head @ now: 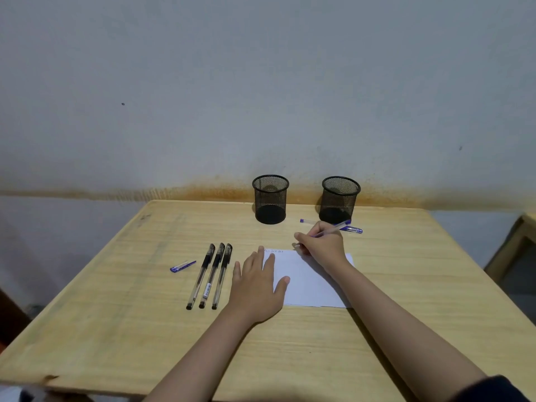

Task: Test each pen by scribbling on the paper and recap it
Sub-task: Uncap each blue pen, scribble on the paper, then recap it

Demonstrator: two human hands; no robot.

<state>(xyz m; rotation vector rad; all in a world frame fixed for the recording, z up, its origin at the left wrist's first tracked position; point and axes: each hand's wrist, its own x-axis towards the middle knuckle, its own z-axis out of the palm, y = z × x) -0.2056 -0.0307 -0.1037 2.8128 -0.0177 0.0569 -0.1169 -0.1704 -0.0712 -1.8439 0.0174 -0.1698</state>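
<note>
My right hand grips an uncapped blue pen, its tip touching the top edge of the white paper. Small scribbles run along that top edge. My left hand lies flat with spread fingers on the paper's left side. A loose blue cap lies on the table to the left. Three capped black pens lie side by side between the cap and my left hand. Another blue pen lies capped behind my right hand.
Two black mesh pen cups stand at the back of the wooden table, near the wall. Part of a blue pen shows in front of the right cup. A second piece of wooden furniture stands at the right.
</note>
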